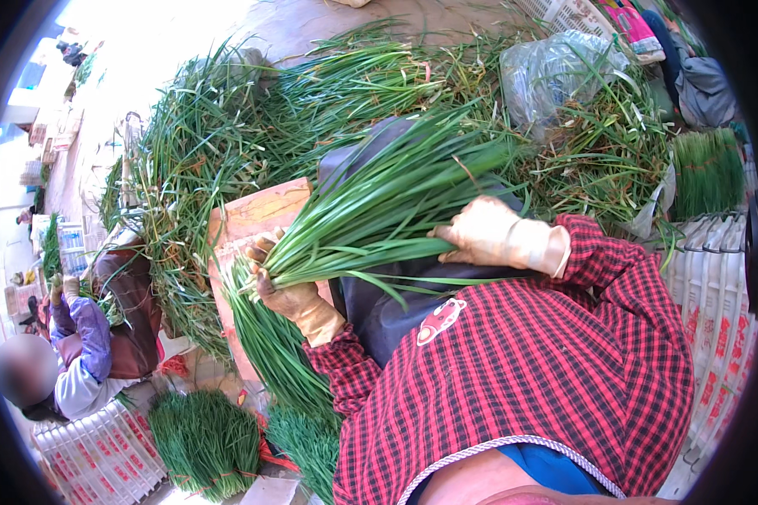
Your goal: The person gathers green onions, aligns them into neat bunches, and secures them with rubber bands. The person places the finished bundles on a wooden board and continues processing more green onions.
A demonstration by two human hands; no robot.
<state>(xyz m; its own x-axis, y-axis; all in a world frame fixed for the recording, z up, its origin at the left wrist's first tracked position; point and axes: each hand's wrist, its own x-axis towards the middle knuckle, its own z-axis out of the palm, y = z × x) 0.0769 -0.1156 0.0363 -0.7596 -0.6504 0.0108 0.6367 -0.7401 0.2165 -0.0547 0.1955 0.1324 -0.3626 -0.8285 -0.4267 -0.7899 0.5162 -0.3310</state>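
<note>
A loose bunch of green Chinese chives [366,202] lies slantwise across my lap, its pale cut ends to the left. My left hand [297,303], in a soiled rubber glove, grips the bunch near those ends. Along the near side of the leaves, my right hand [486,233], gloved too, pinches a few blades between thumb and fingers. A dark apron [385,322] covers my lap under the bunch. Left of my knees stands a wooden board [259,211], and more chives [278,353] hang down over its near part, below my left hand.
Heaped loose chives and trimmings [208,139] surround my knees. A tied bundle [366,82] and a clear plastic bag [556,69] lie ahead. White plastic crates [707,315] stand at right. Bound chives [205,439] stand at lower left, near a co-worker [88,353] seated at left.
</note>
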